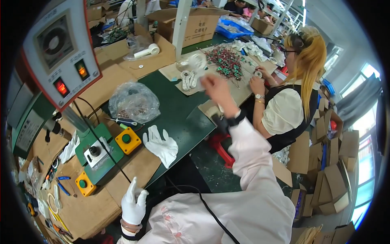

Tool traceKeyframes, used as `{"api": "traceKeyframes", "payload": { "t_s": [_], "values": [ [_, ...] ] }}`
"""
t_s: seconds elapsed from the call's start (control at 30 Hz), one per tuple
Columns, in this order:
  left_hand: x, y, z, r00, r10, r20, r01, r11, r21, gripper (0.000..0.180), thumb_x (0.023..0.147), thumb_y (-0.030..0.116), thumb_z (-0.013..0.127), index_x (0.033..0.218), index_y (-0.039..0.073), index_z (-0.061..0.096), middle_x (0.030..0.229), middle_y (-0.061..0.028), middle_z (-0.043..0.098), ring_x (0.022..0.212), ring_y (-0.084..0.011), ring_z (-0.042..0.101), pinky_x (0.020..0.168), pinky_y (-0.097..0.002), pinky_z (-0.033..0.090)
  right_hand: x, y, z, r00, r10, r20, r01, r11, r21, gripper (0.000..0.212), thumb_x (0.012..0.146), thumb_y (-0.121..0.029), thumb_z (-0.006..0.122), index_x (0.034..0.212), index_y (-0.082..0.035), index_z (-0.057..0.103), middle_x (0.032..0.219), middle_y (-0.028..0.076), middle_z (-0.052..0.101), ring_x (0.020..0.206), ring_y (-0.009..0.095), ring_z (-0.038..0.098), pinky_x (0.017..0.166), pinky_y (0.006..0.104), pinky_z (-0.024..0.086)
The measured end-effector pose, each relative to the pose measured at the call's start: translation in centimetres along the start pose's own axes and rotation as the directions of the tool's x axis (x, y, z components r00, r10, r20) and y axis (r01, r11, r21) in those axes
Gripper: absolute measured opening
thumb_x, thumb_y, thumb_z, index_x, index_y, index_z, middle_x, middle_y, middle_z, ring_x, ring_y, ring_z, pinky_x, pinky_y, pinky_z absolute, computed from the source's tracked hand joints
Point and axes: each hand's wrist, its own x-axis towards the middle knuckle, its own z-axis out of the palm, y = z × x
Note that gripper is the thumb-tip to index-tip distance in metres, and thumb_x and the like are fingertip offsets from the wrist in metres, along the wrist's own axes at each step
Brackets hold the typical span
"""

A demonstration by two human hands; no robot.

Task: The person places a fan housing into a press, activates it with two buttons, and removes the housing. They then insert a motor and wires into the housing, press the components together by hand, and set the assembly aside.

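If the middle of the view is the clock's centre, blue-handled pliers (63, 177) lie at eight o'clock on a sheet of brown cardboard (105, 207). At ten o'clock is a control box (61, 53) with a dial (55, 40) and two lit switches (82, 70), one red and one orange. A green machine base (109, 162) sits between eight and nine, with one yellow button box (86, 191) at its seven o'clock side and a second yellow box (132, 148) at its two o'clock side. Between nine and ten, a clear plastic bag (134, 101) with small brown things inside rests on the dark green table (183, 118). At seven o'clock is the wearer's left hand (134, 205), gloved in white, its forefinger pointing to twelve and the thumb apart from it; nothing shows in its grip. A loose white glove (162, 146) lies near the table's edge at eight. Close to twelve, white plastic pieces (186, 79) lie on a brown sheet (168, 71). At one o'clock, near them, is the bare right hand (217, 87), blurred, its fingers drawn together; whether it holds anything, I cannot tell. Beyond it, also at one, is a pile of red and green wired parts (227, 61). Between two and three, a co-worker (284, 107) holds a round white part (258, 74). At about four o'clock are open cardboard boxes (337, 179).
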Motion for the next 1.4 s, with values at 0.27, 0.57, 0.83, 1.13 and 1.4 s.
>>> {"api": "traceKeyframes", "payload": {
  "t_s": [0.27,0.57,0.83,1.13,1.4],
  "values": [
    [-2.0,-4.8,0.7,0.990,-0.126,-0.059,0.116,0.982,-0.150,0.037,0.091,0.008,0.065,0.127,0.002,0.058,0.075,-0.0071,0.066,0.065,-0.0160,0.063,0.062,-0.0291,0.050,13.3,18.9,-3.8,0.908,0.375,0.188,-0.229,0.818,-0.527,0.034,0.087,-0.024,0.061,0.064,-0.001,0.066,0.053,0.008,0.060,0.046,0.018,0.059,0.047,0.0343,0.047],
    [-2.0,-5.4,0.1,0.994,-0.094,0.062,0.105,0.971,-0.217,0.033,0.095,0.002,0.058,0.128,0.000,0.054,0.126,-0.0141,0.062,0.076,-0.0152,0.063,0.070,-0.0281,0.052,14.7,22.5,-3.5,0.804,0.251,0.540,0.441,0.358,-0.823,0.030,0.085,-0.027,0.067,0.071,-0.001,0.070,0.068,0.010,0.068,0.062,0.021,0.068,0.056,0.0326,0.050],
    [-2.2,-4.9,0.4,0.984,-0.173,-0.043,0.153,0.943,-0.294,0.029,0.093,0.010,0.064,0.120,0.000,0.061,0.090,-0.0090,0.068,0.072,-0.0149,0.064,0.068,-0.0284,0.052,0.9,10.3,-6.9,0.997,0.044,-0.069,-0.040,0.998,0.057,0.021,0.093,-0.013,0.059,0.106,0.001,0.065,0.087,0.010,0.068,0.078,0.020,0.069,0.063,0.0307,0.052],
    [-2.0,-5.1,0.4,0.985,-0.172,0.028,0.172,0.938,-0.300,0.034,0.097,0.013,0.061,0.129,0.001,0.056,0.084,-0.0046,0.064,0.072,-0.0096,0.057,0.065,-0.0238,0.046,-7.6,10.9,-0.2,0.975,-0.115,-0.192,-0.039,0.758,-0.651,0.046,0.079,-0.028,0.076,0.112,-0.002,0.058,0.101,0.018,0.066,0.098,0.036,0.062,0.079,0.0449,0.053],
    [-1.7,-4.2,0.2,0.972,-0.230,0.043,0.232,0.918,-0.322,0.034,0.096,0.011,0.061,0.129,0.002,0.057,0.086,-0.0041,0.065,0.074,-0.0093,0.058,0.068,-0.0233,0.046,-7.2,10.4,1.7,0.986,-0.012,-0.168,-0.104,0.740,-0.665,0.054,0.074,-0.030,0.078,0.116,-0.004,0.057,0.100,0.017,0.068,0.095,0.035,0.065,0.076,0.0453,0.053]
  ]
}}
